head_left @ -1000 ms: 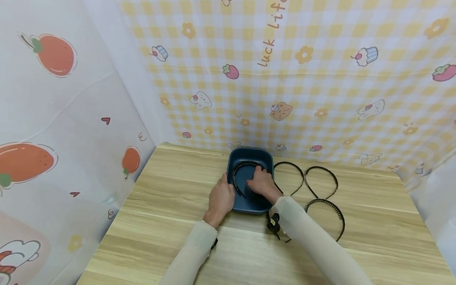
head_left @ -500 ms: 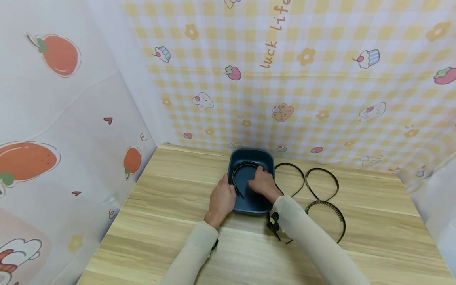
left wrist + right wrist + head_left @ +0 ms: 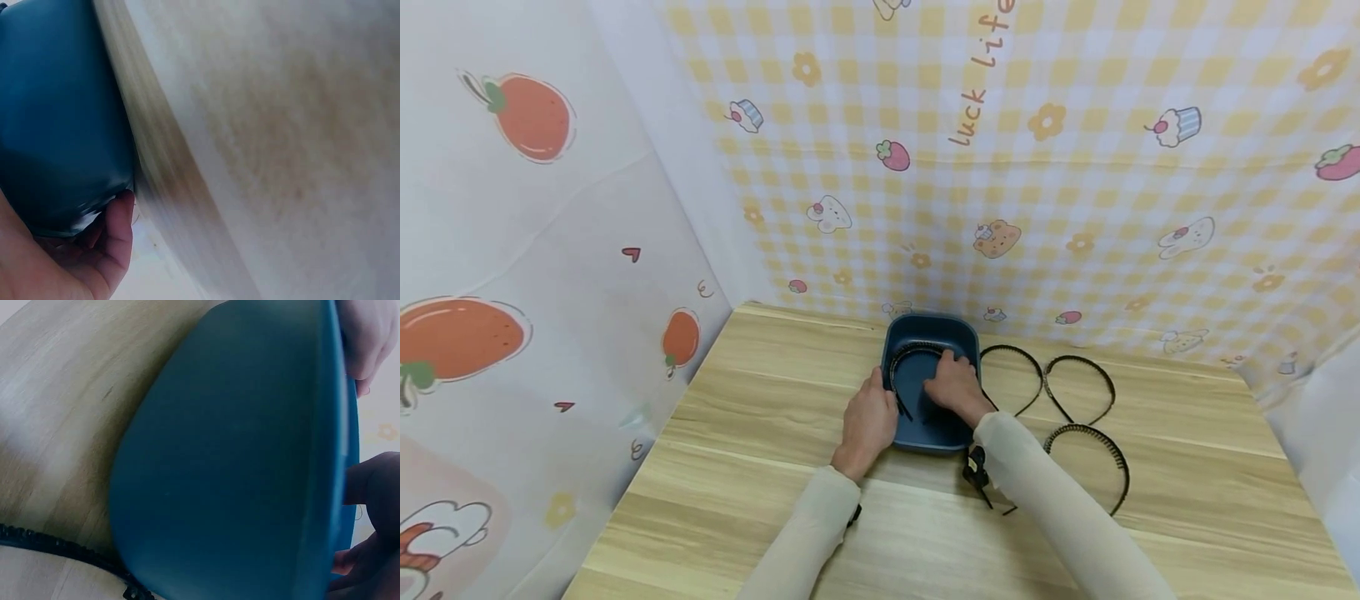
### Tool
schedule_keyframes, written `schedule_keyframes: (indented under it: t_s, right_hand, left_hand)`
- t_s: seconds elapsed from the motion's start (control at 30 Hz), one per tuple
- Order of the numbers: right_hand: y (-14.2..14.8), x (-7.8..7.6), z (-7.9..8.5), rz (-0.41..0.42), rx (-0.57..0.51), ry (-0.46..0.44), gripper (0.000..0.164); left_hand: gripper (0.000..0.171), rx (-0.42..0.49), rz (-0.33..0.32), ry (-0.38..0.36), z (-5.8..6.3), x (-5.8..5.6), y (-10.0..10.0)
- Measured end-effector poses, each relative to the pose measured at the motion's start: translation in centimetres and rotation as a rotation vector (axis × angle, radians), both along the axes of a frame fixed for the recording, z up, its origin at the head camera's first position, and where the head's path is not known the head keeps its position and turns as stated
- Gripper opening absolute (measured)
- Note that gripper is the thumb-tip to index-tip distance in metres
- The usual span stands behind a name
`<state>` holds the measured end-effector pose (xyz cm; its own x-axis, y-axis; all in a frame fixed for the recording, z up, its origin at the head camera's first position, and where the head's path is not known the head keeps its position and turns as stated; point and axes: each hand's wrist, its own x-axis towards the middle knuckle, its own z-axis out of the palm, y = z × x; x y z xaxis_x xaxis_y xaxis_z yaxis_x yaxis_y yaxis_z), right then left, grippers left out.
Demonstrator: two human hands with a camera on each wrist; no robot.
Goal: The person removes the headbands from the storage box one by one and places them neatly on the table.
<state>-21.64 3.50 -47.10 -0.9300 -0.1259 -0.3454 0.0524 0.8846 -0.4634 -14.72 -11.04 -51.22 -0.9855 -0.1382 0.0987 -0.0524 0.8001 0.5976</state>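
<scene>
A dark blue plastic bin (image 3: 925, 442) stands on the table near the back wall. My left hand (image 3: 867, 421) grips its left side; in the left wrist view its fingers (image 3: 119, 234) curl round the bin's edge. Inside lies a black toothed headband (image 3: 895, 375), its arch toward the back. My right hand (image 3: 957, 387) reaches over the right rim into the bin, fingers curled at the headband's right side, which they partly hide. In the right wrist view the bin's wall (image 3: 225, 456) covers most of what those fingers hold.
Right of the bin lie black headbands: one beside it (image 3: 1011, 348), one farther right (image 3: 1086, 360) and one nearer the front (image 3: 1116, 454). Another with a dark ornament (image 3: 976, 471) lies by the bin's front right corner, partly under the right sleeve. Patterned cloth (image 3: 925, 208) hangs behind.
The head view has shifted slightly. Both hands keep their places at the bin, and the headband inside stays almost where it was.
</scene>
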Motion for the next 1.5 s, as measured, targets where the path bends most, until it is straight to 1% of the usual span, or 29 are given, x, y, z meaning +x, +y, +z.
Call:
schedule_keyframes:
  t_s: [0.13,0.4,0.5,0.57,0.67,0.7,0.73,0.83,1.0,1.07,1.3,1.4,1.5]
  right_hand:
    - [0.2,0.0,0.1,0.009,-0.014,0.013,0.068]
    - [0.2,0.0,0.1,-0.012,-0.031,0.011,0.069]
    - [0.4,0.0,0.1,-0.011,-0.048,0.024,0.065]
    - [0.6,-0.1,0.1,0.002,-0.06,0.041,0.054]
    - [0.9,-0.2,0.2,0.033,-0.063,0.071,0.028]
    - [1.0,-0.3,0.2,0.039,-0.066,0.078,0.022]
    - [1.1,-0.3,0.2,0.045,-0.068,0.082,0.022]
    - [1.3,-0.5,0.3,0.05,-0.072,0.081,0.029]
    - [1.5,-0.5,0.4,0.043,-0.082,0.079,0.018]
    - [1.6,-0.5,0.5,0.042,-0.082,0.083,0.017]
    - [1.5,-0.4,0.6,0.033,-0.082,0.098,0.048]
    - [1.5,-0.2,0.7,0.03,-0.105,0.107,0.049]
    - [1.7,-0.1,0.9,0.035,-0.115,0.127,0.044]
  left_hand:
    - [0.048,-0.002,-0.001,-0.015,0.0,0.0,0.0]
    - [0.049,-0.004,-0.001,-0.024,0.0,0.0,0.0]
    - [0.049,0.003,-0.002,-0.024,0.0,0.1,0.0]
    - [0.049,0.013,-0.001,-0.019,0.0,0.2,0.0]
    - [0.049,0.026,0.0,-0.011,0.0,0.2,0.0]
    - [0.049,0.026,0.0,-0.009,0.0,0.2,0.0]
    - [0.049,0.027,0.0,-0.006,0.0,0.2,0.0]
    - [0.049,0.027,-0.002,0.0,0.0,0.2,0.0]
    - [0.049,0.027,-0.003,0.001,-0.1,0.2,0.0]
    - [0.049,0.029,-0.002,0.003,-0.1,0.2,0.0]
    - [0.048,0.02,-0.001,0.024,0.0,0.2,0.0]
    - [0.048,0.013,0.001,0.029,0.0,0.2,0.1]
    - [0.047,0.001,0.001,0.038,0.1,0.1,0.1]
